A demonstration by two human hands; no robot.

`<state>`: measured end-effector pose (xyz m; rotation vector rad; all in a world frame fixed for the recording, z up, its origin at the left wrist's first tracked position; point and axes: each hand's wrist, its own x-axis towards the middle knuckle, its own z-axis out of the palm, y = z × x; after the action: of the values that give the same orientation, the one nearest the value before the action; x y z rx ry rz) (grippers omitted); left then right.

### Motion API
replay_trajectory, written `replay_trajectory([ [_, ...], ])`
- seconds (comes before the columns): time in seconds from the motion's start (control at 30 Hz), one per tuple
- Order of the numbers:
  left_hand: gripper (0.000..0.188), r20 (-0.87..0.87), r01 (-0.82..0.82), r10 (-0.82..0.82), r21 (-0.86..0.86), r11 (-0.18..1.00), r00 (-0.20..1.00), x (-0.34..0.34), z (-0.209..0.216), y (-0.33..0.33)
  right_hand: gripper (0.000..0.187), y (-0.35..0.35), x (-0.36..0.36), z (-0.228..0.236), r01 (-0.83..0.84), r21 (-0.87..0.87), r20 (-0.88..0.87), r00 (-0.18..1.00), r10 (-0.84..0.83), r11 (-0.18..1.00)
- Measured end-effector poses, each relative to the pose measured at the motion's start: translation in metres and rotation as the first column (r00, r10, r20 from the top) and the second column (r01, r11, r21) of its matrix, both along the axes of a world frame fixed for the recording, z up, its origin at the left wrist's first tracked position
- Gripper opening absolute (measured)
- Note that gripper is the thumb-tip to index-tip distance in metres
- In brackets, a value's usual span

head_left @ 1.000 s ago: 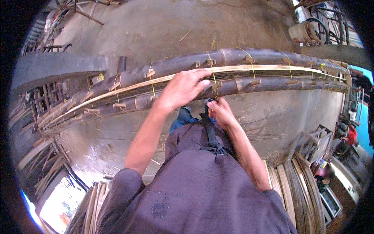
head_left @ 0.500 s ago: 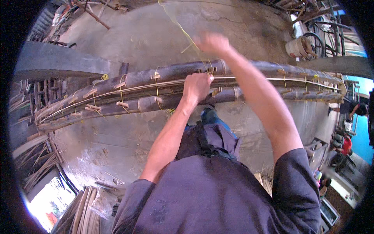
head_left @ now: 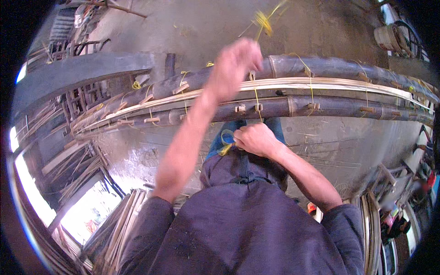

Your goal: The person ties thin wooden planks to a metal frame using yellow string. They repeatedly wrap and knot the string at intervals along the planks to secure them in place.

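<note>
Two dark bamboo poles (head_left: 330, 71) run side by side across the view. Pale thin strips (head_left: 293, 83) lie lengthwise between them. Small wooden pegs (head_left: 313, 106) and yellow twine (head_left: 311, 89) span the gap. My left hand (head_left: 233, 68) is over the far pole, its fingers smeared by motion. Just beyond it a yellow twine bundle (head_left: 262, 24) hangs blurred in the air; whether the hand grips its strand is unclear. Close to my lap, my right hand (head_left: 259, 140) is closed on yellow twine (head_left: 224, 150), with a pale loop beside its fingers.
A grey beam (head_left: 91, 68) reaches in at the left. Bundled slats (head_left: 121, 224) stand at the lower left. A whitish bucket (head_left: 387, 37) is at the far right, and several people (head_left: 398, 220) are at the right edge.
My left hand has moved up to the far pole. My right hand has swung from beyond the poles down to my lap. The view has shifted, and a yellow bundle now shows beyond the poles.
</note>
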<state>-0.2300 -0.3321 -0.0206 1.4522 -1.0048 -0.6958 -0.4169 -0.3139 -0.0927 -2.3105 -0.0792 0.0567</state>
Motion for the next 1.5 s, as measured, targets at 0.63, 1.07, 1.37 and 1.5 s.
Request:
replay_trajectory([
  [0.63, 0.027, 0.452, -0.017, -0.202, 0.434, 0.901, 0.869, 0.112, -0.045, 0.220, 0.014, 0.092, 0.114, 0.147, 0.388, -0.138, -0.128, 0.905, -0.405, 0.911],
  [1.07, 0.012, 0.779, -0.242, 0.013, 0.179, 0.954, 0.627, 0.073, -0.066, 0.205, 0.040, -0.008, 0.261, -0.006, 0.440, -0.004, -0.128, 0.890, -0.437, 0.898],
  [1.37, 0.035, -0.167, -0.079, 0.106, 0.163, 0.983, 0.980, 0.079, -0.028, 0.191, 0.023, 0.152, 0.129, 0.002, 0.059, 0.072, -0.100, 0.994, -0.051, 0.996],
  [1.5, 0.034, -0.101, -0.042, 0.079, 0.323, 0.946, 0.992, 0.132, -0.004, 0.127, 0.009, 0.143, 0.112, 0.023, 0.213, 0.396, 0.128, 0.951, -0.283, 0.893],
])
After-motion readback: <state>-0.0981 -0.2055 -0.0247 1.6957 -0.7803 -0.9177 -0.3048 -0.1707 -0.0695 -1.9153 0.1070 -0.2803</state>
